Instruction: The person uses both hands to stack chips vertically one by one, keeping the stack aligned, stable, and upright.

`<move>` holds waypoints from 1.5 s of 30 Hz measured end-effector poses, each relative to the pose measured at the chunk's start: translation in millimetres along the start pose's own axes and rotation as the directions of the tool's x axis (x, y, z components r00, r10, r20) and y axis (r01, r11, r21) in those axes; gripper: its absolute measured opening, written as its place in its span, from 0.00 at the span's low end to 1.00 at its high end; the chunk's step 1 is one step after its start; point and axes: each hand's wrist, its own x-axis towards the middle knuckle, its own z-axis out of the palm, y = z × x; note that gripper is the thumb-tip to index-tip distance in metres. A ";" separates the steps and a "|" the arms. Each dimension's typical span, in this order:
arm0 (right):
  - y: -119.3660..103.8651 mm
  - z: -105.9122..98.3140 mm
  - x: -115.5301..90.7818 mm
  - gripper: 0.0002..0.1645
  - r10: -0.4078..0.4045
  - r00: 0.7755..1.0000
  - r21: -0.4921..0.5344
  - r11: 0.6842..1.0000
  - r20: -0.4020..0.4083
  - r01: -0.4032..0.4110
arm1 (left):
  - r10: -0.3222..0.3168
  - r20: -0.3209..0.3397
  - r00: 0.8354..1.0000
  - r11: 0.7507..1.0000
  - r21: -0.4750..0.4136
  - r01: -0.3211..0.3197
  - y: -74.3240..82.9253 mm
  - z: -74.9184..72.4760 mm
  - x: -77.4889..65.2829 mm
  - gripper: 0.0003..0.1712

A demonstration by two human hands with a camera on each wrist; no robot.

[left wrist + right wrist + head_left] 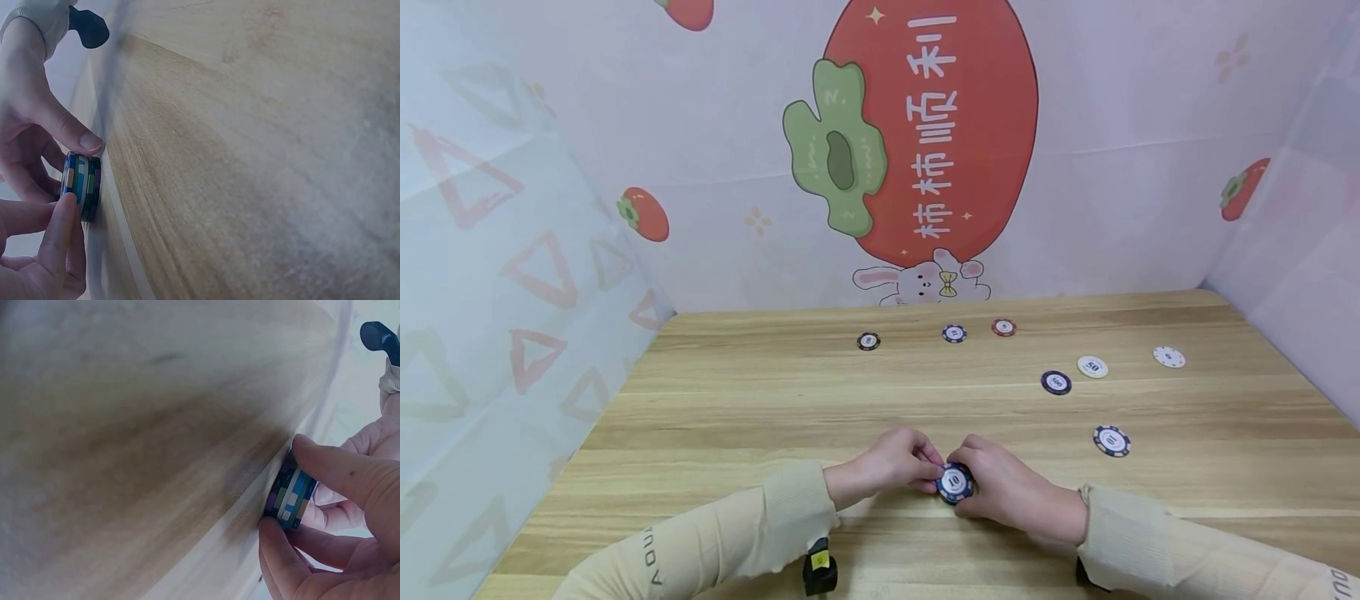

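A small stack of poker chips (953,483) sits on the wooden table between both hands, its top chip blue and white and marked 10. Blue, white, green and purple edge bands show along the stack (81,181) in the left wrist view. My right hand (1011,493) grips the stack by its sides, thumb and fingers at opposite edges of the stack (290,495) in the right wrist view. From the left, my left hand (895,460) pinches the stack's edge with its fingertips. How many chips the left fingers hold is hidden.
On the table (737,400) lie single chips: a black one (868,341), a blue one (954,333), a red one (1003,327), a dark purple 500 (1056,382), a cream 50 (1092,367), a white one (1168,357) and a blue 10 (1112,441). Printed cloth walls enclose the table's back and sides.
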 end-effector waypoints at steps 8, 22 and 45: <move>-0.2 -2.6 0.7 0.24 0.003 1.000 0.023 1.000 0.018 -0.003 | 0.010 0.002 1.000 1.000 0.027 -0.010 0.5 -0.8 1.5 0.03; -0.4 -4.8 0.8 0.26 0.055 0.997 0.043 0.997 0.061 -0.057 | 0.153 -0.007 0.988 0.927 0.347 -0.141 5.6 -54.0 36.1 0.06; 0.2 -4.0 -1.1 0.27 0.022 0.999 0.036 0.999 0.037 -0.023 | 0.388 -0.058 0.920 0.623 0.752 -0.215 3.9 -120.0 76.3 0.15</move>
